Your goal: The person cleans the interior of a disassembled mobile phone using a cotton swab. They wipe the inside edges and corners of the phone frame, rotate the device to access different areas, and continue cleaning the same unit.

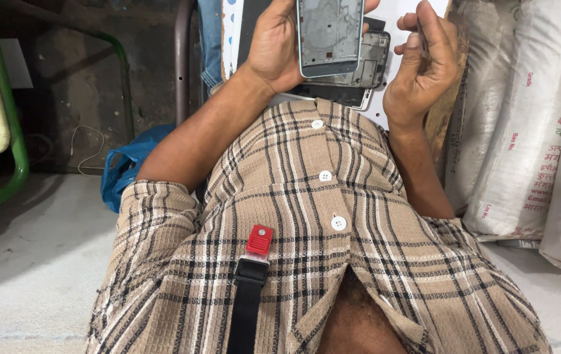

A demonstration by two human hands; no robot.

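My left hand (274, 46) grips a light blue phone frame (329, 36), held upright with its bare grey inner side facing me. Behind it on a white board (401, 16) lie a dark phone chassis (373, 62) and a black flat phone part (333, 95). My right hand (424, 59) hovers to the right of the frame, its fingers curled and pinched together; something thin may be between them, too small to make out. My checked beige shirt (320, 223) fills the lower view.
White woven sacks (523, 131) stand stacked at the right. A blue plastic bag (120, 170) lies on the floor at the left, beside a green metal chair frame (15, 151) and a dark tube leg (182, 59). A red-and-black strap clip (257, 252) hangs on my chest.
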